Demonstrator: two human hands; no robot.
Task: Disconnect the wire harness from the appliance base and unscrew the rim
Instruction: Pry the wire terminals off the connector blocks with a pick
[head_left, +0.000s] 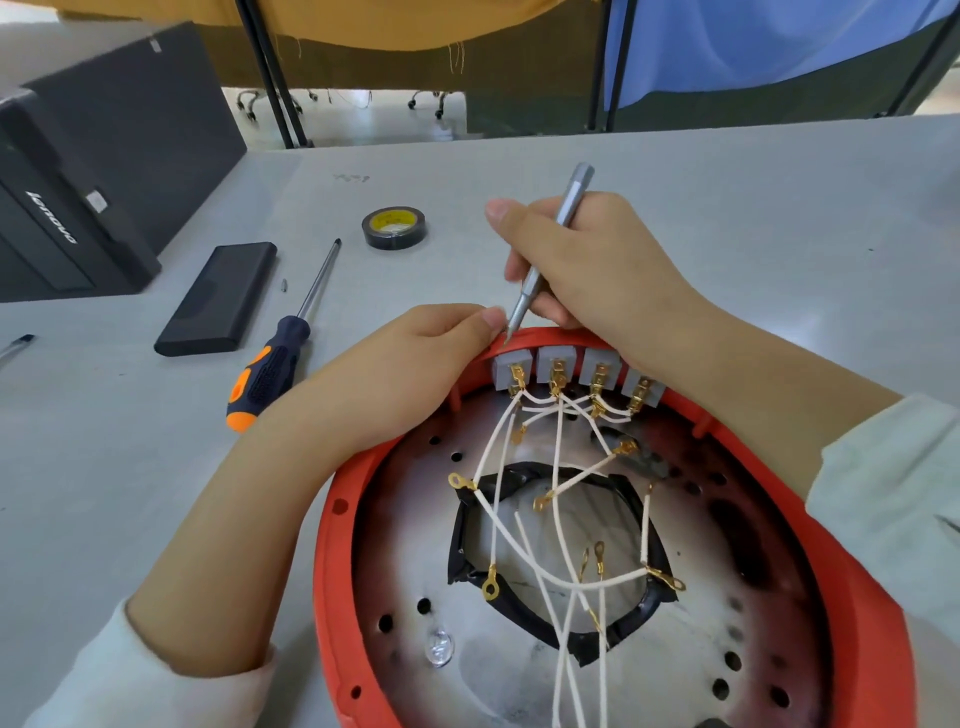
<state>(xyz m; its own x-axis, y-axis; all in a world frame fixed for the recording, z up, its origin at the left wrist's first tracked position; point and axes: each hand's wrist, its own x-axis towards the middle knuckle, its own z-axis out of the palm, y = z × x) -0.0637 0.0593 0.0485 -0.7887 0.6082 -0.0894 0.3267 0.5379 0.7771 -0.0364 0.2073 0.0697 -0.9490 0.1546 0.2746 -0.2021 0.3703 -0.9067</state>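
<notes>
The appliance base (493, 670) lies upside down at the near right, a scorched metal plate inside an orange-red rim (332, 525). White harness wires (558, 467) with gold ring terminals run from a row of grey terminal blocks (553, 364) at the rim's far side and lie loose over a black-taped opening. My right hand (587, 265) grips a slim silver precision screwdriver (550, 249), its tip on the rim's far edge just left of the blocks. My left hand (405, 364) rests on the rim, its fingers pinching the edge beside the tip.
On the grey table to the left lie an orange-and-black screwdriver (283, 358), a flat black case (218, 299), a small loose screw (284, 285) and a roll of black tape (394, 227). A black computer tower (78, 171) stands at the far left.
</notes>
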